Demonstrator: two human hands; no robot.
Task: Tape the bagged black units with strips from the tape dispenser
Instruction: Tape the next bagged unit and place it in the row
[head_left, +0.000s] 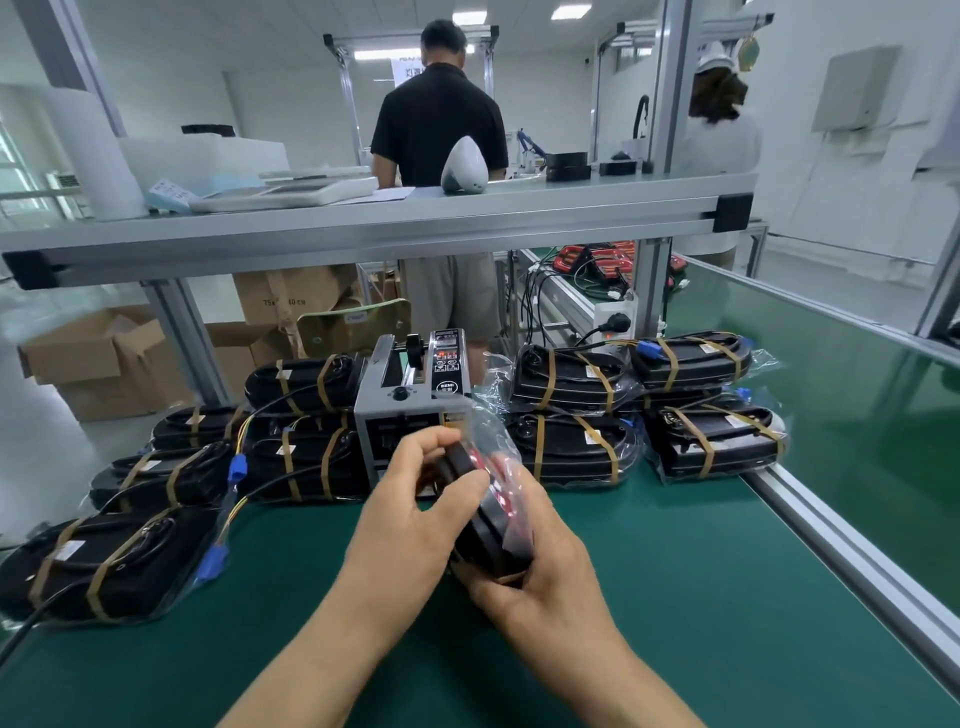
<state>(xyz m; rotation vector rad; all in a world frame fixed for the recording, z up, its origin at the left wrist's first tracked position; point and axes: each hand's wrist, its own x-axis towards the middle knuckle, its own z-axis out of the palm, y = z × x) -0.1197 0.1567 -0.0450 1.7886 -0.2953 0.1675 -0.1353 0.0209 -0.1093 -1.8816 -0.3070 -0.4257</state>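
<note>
Head view: left hand (405, 519), right hand (545, 566), fingers gripping seemingly untaped bagged black unit (493, 525); taped units (301, 457) flank tape dispenser (410, 400), nine and three o'clock.

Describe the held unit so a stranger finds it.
On the green bench, before the grey tape dispenser, left hand and right hand grip a bagged black unit. Unlike the banded stacks either side, it's held up, red showing through its bag.
</note>
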